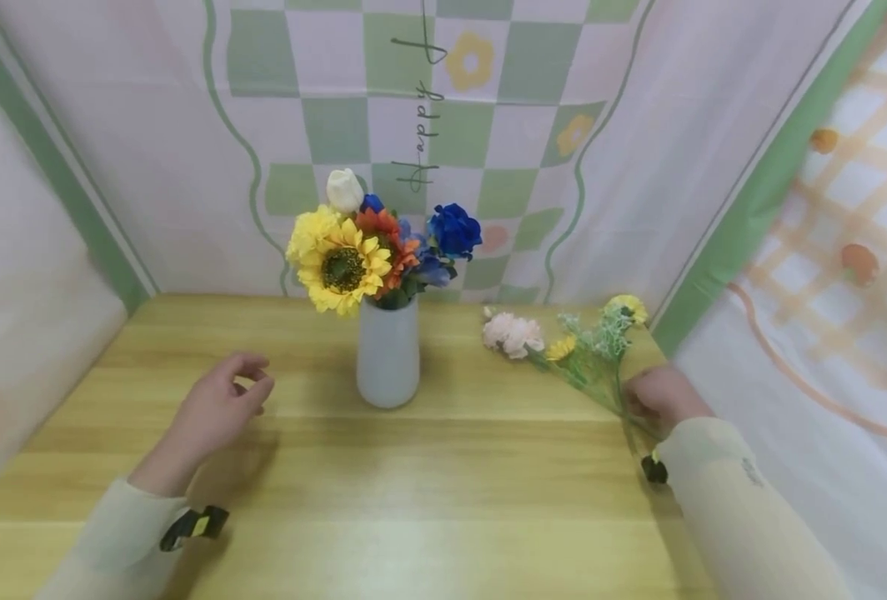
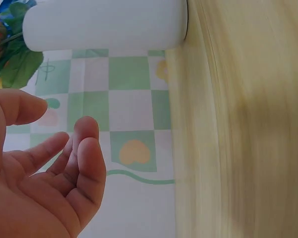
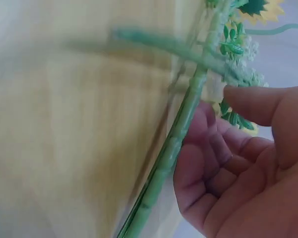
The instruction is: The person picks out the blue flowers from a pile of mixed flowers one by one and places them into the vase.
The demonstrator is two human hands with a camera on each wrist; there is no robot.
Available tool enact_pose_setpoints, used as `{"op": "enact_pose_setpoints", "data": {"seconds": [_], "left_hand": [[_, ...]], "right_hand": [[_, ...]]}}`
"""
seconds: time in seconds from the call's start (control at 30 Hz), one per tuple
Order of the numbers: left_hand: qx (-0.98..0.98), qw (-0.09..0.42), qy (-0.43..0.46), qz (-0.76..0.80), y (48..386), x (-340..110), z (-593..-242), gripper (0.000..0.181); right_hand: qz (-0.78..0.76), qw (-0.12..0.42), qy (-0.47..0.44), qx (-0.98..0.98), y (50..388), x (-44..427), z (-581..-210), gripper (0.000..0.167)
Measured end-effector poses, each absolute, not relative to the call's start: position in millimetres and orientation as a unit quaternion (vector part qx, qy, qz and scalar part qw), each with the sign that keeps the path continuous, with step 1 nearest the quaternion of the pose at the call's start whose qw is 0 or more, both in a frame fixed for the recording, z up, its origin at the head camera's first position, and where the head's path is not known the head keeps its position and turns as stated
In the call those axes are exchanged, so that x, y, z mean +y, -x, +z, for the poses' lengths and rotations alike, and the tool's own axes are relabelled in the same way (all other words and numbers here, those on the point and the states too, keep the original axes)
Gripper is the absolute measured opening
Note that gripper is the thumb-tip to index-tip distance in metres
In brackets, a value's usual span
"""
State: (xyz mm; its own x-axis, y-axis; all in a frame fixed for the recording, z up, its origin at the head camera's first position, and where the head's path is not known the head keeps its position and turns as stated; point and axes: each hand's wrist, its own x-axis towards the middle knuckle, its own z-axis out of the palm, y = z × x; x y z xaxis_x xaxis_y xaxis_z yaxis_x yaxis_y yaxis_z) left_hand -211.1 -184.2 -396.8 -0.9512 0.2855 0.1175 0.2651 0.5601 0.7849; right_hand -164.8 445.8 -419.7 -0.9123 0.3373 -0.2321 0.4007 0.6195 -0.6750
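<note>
Loose flower stems [image 3: 171, 148] lie on the right part of the worktop [image 1: 413, 500], right at the fingers of the right hand [image 1: 664, 392]. In the right wrist view, the fingers [image 3: 191, 168] are bent, tips at the edge of the thick stem, which passes in front of them. Thumb stands apart from the fingers; no pinch on the stem visible. A second stem [image 3: 159, 44], blurred, crosses the thick one near the thumb tip.

Orientation: blooms point away from the person, cut ends come back toward the right sleeve [image 1: 744, 500]. The pink bloom [image 1: 513, 335] heads the leftmost stem, long axis diagonal, far left to near right. The far yellow bloom [image 1: 627, 307] is on a steeper stem, running nearly straight toward the person. Small yellow bloom [image 1: 562, 348] and pale green sprig [image 1: 610, 333] sit between those two.

Left hand [image 1: 218, 408] is released: fingers relaxed, slightly bent, holding nothing, left of the white vase [image 1: 388, 358] and not touching it. Vase is upright, well apart from the right hand, with a sunflower [image 1: 343, 268] and blue rose [image 1: 454, 231] in it.
</note>
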Motion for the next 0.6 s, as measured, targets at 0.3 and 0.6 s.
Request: {"op": "enact_pose_setpoints", "data": {"seconds": [0.3, 0.6], "left_hand": [[0.889, 0.011, -0.14, 0.436, 207, -198, -403, 0.042], [0.887, 0.012, -0.142, 0.439, 205, -202, -404, 0.043]], "right_hand": [[-0.609, 0.079, -0.269, 0.742, 172, 442, -424, 0.026], [-0.53, 0.083, -0.227, 0.813, 169, 429, -420, 0.013]]}}
